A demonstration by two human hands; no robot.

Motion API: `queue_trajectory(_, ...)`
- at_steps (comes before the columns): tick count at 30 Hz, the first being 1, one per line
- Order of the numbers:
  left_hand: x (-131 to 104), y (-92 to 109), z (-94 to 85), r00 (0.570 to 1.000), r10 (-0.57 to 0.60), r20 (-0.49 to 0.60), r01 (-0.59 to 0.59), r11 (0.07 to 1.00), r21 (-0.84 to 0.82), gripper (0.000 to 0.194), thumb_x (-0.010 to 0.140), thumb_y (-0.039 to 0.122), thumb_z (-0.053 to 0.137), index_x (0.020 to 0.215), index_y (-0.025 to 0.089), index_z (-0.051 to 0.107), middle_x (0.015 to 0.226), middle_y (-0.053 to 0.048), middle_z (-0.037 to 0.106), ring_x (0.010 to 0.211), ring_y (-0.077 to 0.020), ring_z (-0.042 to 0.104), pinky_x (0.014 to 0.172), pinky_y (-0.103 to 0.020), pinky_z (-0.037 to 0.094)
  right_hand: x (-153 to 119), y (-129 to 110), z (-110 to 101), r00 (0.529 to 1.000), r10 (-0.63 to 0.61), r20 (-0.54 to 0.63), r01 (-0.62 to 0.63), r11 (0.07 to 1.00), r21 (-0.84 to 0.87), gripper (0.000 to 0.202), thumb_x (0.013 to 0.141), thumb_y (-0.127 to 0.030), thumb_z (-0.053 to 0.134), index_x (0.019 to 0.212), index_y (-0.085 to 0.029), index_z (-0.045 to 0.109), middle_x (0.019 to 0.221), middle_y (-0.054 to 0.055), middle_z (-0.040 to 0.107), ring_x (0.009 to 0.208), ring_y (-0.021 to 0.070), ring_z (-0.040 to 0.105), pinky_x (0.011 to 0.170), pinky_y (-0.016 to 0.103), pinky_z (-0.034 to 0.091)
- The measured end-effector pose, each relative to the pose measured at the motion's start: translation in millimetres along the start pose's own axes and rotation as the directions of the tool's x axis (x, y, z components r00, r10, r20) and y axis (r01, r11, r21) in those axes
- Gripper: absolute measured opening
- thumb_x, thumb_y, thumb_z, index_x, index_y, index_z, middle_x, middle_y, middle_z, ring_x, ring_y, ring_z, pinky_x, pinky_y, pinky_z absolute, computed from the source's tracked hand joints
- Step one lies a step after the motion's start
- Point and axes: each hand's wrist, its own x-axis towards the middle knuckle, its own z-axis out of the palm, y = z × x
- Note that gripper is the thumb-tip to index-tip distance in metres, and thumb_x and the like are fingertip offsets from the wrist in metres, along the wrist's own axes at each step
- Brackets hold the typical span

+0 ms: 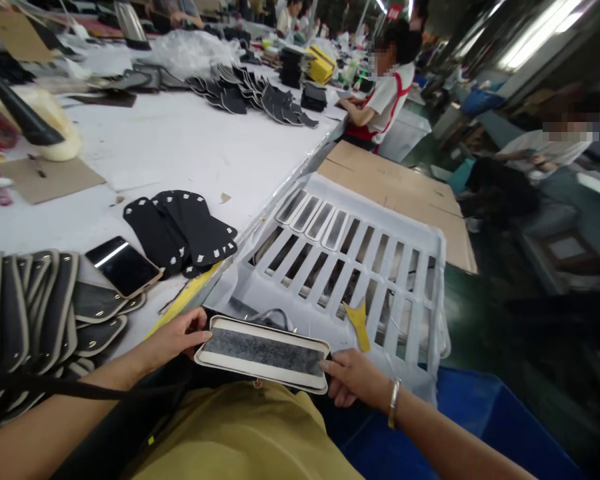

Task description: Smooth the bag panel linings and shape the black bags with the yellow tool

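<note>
A long rounded panel, cream with a dark grey strip along its middle, lies across the front of my body. My left hand pinches its left end, thumb on top. At the right end, my right hand grips the edge, with the thumb over the grey strip and the other fingers curled below. Just behind the panel is a thin dark loop. A grey slotted tray stands beyond it, with several similar narrow panels in its far left part.
On the white table lie black rounded pieces, a phone and a pile of dark pieces with pale edges. A yellow piece rests on the tray. Cardboard, a blue bin and a co-worker are at the right.
</note>
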Motion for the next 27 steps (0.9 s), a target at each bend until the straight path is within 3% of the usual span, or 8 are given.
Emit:
queue_trajectory(3,0,2,-2.6,1.0,-0.008,-0.015,0.01,0.995,0.095,0.037,0.073,0.05,0.058,0.075,0.021,0.036,0.062,0.008,0.041,0.052,-0.0102,0.046,0.046,-0.02,0.038,-4,5,7,0.993,-0.042,-0.109,0.04,0.999,-0.021,0.029,0.089,-0.033,0.044,0.065,-0.017,0.049,0.05,-0.001,0.061,0.037,0.0086,0.056,0.035,0.016,0.044)
queue_trajectory(6,1,11,-7.6,0.999,0.007,-0.031,0.005,0.936,0.352,0.039,0.07,0.055,0.059,0.074,0.021,0.041,0.058,0.006,0.047,0.052,-0.0142,0.05,0.05,-0.024,0.041,-10,12,8,0.968,-0.127,-0.217,0.104,0.988,-0.115,0.029,0.086,-0.037,0.048,0.065,-0.018,0.049,0.05,-0.002,0.059,0.037,0.009,0.054,0.035,0.018,0.041)
queue_trajectory(9,7,29,0.6,0.955,0.283,-0.083,-0.169,0.756,0.633,0.041,0.068,0.054,0.062,0.09,0.019,0.055,0.088,-0.003,0.063,0.084,-0.0234,0.06,0.077,-0.032,0.045,-12,18,2,0.853,-0.388,-0.35,0.301,0.912,-0.278,0.025,0.076,-0.04,0.063,0.084,-0.017,0.056,0.062,-0.001,0.061,0.047,0.0102,0.056,0.045,0.021,0.045)
queue_trajectory(11,14,44,21.7,0.889,0.455,0.051,-0.354,0.611,0.709,0.044,0.077,0.048,0.055,0.11,0.018,0.056,0.116,-0.009,0.059,0.109,-0.026,0.053,0.095,-0.035,0.038,-11,21,-4,0.75,-0.551,-0.364,0.459,0.832,-0.312,0.042,0.07,-0.039,0.069,0.105,-0.018,0.055,0.084,0.002,0.064,0.059,0.0106,0.059,0.056,0.023,0.049)
queue_trajectory(14,32,68,68.9,0.795,0.489,0.359,-0.587,0.469,0.66,0.042,0.084,0.035,0.046,0.122,0.018,0.053,0.124,-0.008,0.058,0.114,-0.0221,0.052,0.1,-0.033,0.035,-6,18,-11,0.676,-0.653,-0.341,0.588,0.758,-0.284,0.045,0.074,-0.036,0.067,0.114,-0.019,0.054,0.104,0.007,0.061,0.075,0.0128,0.061,0.066,0.025,0.05)
queue_trajectory(18,56,88,116.4,0.721,0.425,0.547,-0.691,0.505,0.518,0.03,0.081,0.024,0.05,0.105,0.019,0.067,0.103,-0.005,0.07,0.091,-0.02,0.063,0.081,-0.024,0.043,-3,4,-15,0.611,-0.756,-0.235,0.584,0.631,-0.511,0.022,0.083,-0.029,0.057,0.101,-0.018,0.065,0.093,0.005,0.066,0.083,0.0152,0.061,0.075,0.026,0.047)
queue_trajectory(22,65,94,126.0,0.679,0.403,0.614,-0.72,0.529,0.449,0.023,0.078,0.018,0.051,0.084,0.021,0.073,0.077,0.002,0.072,0.067,-0.0137,0.063,0.063,-0.017,0.041,-3,-6,-16,0.582,-0.809,-0.087,0.531,0.459,-0.712,0.021,0.088,-0.024,0.05,0.087,-0.019,0.07,0.082,0.003,0.068,0.081,0.0147,0.061,0.076,0.023,0.043)
queue_trajectory(27,65,92,124.2,0.659,0.406,0.633,-0.731,0.546,0.41,0.023,0.077,0.017,0.051,0.081,0.02,0.074,0.066,0.003,0.07,0.058,-0.0121,0.059,0.059,-0.017,0.039,-3,-9,-16,0.598,-0.799,-0.058,0.5,0.43,-0.752,0.021,0.085,-0.017,0.05,0.081,-0.018,0.07,0.079,0.004,0.069,0.076,0.0147,0.061,0.072,0.023,0.042)
